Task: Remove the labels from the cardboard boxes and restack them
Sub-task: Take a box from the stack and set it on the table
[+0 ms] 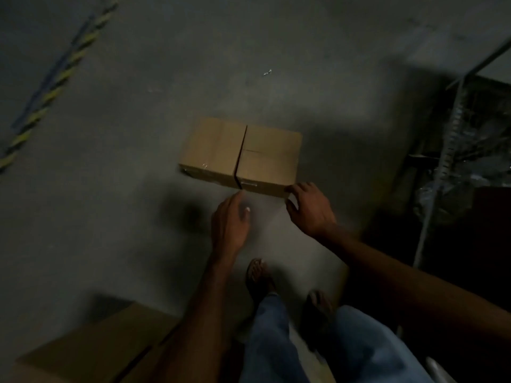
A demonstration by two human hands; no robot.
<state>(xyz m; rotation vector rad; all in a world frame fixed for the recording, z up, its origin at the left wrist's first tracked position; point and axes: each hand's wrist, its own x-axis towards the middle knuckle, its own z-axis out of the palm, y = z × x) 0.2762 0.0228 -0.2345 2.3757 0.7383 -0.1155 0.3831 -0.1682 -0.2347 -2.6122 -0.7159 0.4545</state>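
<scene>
The left hand (231,217) reaches forward with fingers straight and relaxed, holding nothing, its tips just short of the near edge of the closed cardboard box (243,153). The right hand (309,208) is spread wide, fingertips at the box's near right corner (contact looks likely, though blur hides it). The box sits on the concrete floor (138,189). A second box (96,349) lies at lower left, and striped tape (47,98) runs along the far left.
</scene>
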